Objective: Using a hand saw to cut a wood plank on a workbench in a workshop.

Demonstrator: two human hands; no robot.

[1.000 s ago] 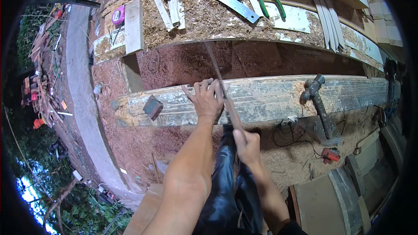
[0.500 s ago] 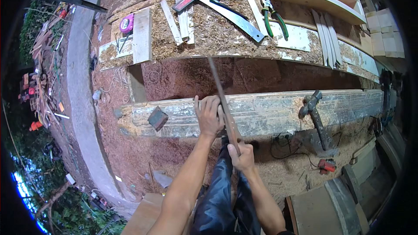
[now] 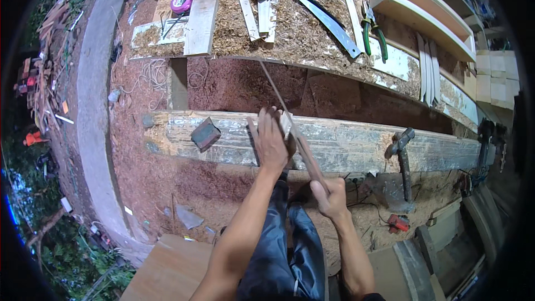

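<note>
My left hand (image 3: 271,142) presses down on a small pale wood piece (image 3: 287,124) at the middle of a worn beam (image 3: 345,140). Its fingers point away from me, and the palm hides most of the piece. My right hand (image 3: 331,196) is closed round the near end of a long, thin handsaw (image 3: 301,144), seen almost edge-on. The saw slants away to the left, past the beam, close beside my left fingers. Its teeth cannot be made out. A dark reddish block (image 3: 205,134) lies on the beam left of my hands.
A hammer (image 3: 403,156) rests across the beam at the right. On the shavings-covered bench (image 3: 301,39) beyond are a square (image 3: 323,17), green-handled pliers (image 3: 374,33), a pink tape measure (image 3: 182,1) and wood strips. A wooden frame box (image 3: 423,5) stands far right.
My right hand has drawn back to the right with the handsaw, which slants more now. My left hand stays on the wood piece, its fingers straighter. The whole view has shifted slightly.
</note>
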